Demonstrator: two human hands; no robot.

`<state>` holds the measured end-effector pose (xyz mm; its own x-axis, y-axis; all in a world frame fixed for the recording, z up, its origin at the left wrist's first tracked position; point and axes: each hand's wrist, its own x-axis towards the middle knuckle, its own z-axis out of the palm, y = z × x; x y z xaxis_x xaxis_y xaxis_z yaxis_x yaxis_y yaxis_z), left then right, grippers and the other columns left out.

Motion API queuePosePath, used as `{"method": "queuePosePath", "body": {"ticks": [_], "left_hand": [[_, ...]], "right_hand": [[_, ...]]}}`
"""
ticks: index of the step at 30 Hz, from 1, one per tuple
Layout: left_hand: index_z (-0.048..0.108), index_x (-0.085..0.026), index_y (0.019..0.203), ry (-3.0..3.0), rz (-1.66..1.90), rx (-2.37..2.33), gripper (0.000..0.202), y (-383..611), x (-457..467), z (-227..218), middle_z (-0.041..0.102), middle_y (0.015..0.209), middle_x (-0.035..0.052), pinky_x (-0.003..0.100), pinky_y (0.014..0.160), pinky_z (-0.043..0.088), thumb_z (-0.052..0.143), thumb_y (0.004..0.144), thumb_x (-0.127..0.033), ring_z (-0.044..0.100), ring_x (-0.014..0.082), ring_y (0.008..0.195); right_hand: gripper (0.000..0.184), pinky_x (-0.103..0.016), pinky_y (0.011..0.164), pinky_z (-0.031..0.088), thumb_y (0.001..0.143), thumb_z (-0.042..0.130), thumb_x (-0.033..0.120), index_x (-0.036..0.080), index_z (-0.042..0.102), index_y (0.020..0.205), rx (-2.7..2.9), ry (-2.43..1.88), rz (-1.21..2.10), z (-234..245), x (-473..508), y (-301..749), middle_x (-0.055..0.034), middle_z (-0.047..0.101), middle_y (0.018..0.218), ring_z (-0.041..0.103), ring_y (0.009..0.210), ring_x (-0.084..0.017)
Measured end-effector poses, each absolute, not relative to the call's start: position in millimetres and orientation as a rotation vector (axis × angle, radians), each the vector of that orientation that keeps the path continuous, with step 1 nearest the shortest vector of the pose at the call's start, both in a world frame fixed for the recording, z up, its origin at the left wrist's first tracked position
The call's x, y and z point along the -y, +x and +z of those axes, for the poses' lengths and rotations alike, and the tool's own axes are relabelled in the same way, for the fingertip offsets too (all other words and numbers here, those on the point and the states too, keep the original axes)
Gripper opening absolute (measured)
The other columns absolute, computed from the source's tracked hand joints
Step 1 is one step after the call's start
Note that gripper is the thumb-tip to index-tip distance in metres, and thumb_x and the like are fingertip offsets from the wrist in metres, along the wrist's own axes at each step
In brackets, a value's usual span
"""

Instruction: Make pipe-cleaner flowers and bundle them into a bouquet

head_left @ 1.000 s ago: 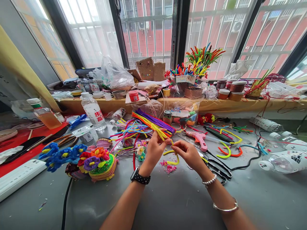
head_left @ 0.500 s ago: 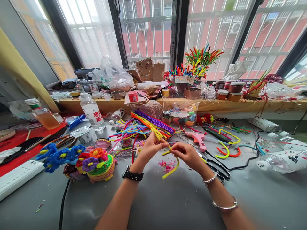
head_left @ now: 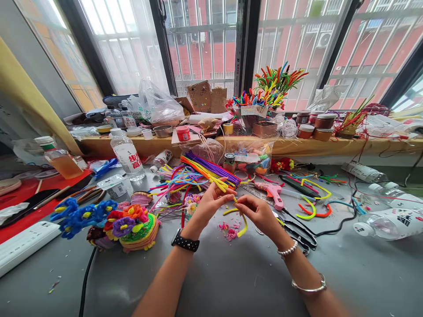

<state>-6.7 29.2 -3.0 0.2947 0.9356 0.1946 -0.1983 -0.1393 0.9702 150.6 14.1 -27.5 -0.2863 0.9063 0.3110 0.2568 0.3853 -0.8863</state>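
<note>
Yellow pipe cleaners (head_left: 243,226) are pinched between my two hands over the middle of the table. My left hand (head_left: 210,203), with a watch on its wrist, closes thumb and fingers on one side; bent yellow ends show above its fingers. From the other side my right hand (head_left: 255,210) grips with thumb and forefinger, and a curved yellow end hangs below it. The fingertips nearly meet, so the exact join is hidden. Pink fluff scraps (head_left: 230,230) lie on the table just beneath. Behind my hands is a bundle of orange and purple pipe cleaners (head_left: 214,169).
A pink glue gun (head_left: 271,192) and black-handled scissors (head_left: 300,233) lie to the right, near a black cable. Pipe-cleaner flowers (head_left: 124,225) stand at the left. Plastic bottles (head_left: 393,222) lie at the far right; jars crowd the windowsill (head_left: 211,143).
The hanging yellow end below my right hand has swung right and now hangs straighter and shorter in view. Both hands keep their pinch, with only slight shifts.
</note>
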Motion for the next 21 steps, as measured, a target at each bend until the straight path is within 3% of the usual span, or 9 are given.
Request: {"method": "queuePosePath", "body": {"ticks": [4,9,15,21], "left_hand": [[0.040,-0.017,0.112,1.315,1.205,-0.790,0.052,-3,-28,-4,0.058,0.070,-0.0021,0.023,0.067,0.042,0.061,0.065,-0.018,0.055,0.0100,0.068],[0.036,-0.015,0.117,1.267,1.236,-0.839,0.054,0,-27,-1,0.061,0.080,0.0023,0.022,0.067,0.041,0.058,0.069,-0.021,0.055,0.0096,0.069],[0.038,-0.014,0.116,1.289,1.291,-0.808,0.047,1,-26,-1,0.062,0.076,0.0041,0.021,0.055,0.041,0.045,0.076,-0.038,0.052,0.0083,0.056],[0.040,-0.016,0.109,1.250,1.316,-0.819,0.055,5,-26,-5,0.061,0.073,0.0002,0.022,0.062,0.045,0.065,0.061,-0.022,0.058,0.0121,0.069]], "right_hand": [[0.023,-0.023,0.051,0.039,0.074,0.051,0.038,0.016,0.057,0.075,1.772,-1.012,0.962,-27,-13,149,-0.0015,0.056,0.065,0.050,0.056,-0.013],[0.023,-0.021,0.045,0.035,0.072,0.053,0.039,0.016,0.053,0.073,1.484,-1.082,0.852,-28,-17,151,0.0005,0.051,0.059,0.043,0.050,-0.010],[0.027,-0.021,0.042,0.033,0.066,0.057,0.042,0.017,0.050,0.071,1.140,-1.101,0.785,-31,-23,156,0.0025,0.045,0.058,0.039,0.047,-0.009],[0.026,-0.021,0.042,0.034,0.067,0.057,0.042,0.017,0.052,0.073,1.134,-1.059,0.803,-33,-24,158,0.0023,0.047,0.059,0.039,0.047,-0.008]]}}
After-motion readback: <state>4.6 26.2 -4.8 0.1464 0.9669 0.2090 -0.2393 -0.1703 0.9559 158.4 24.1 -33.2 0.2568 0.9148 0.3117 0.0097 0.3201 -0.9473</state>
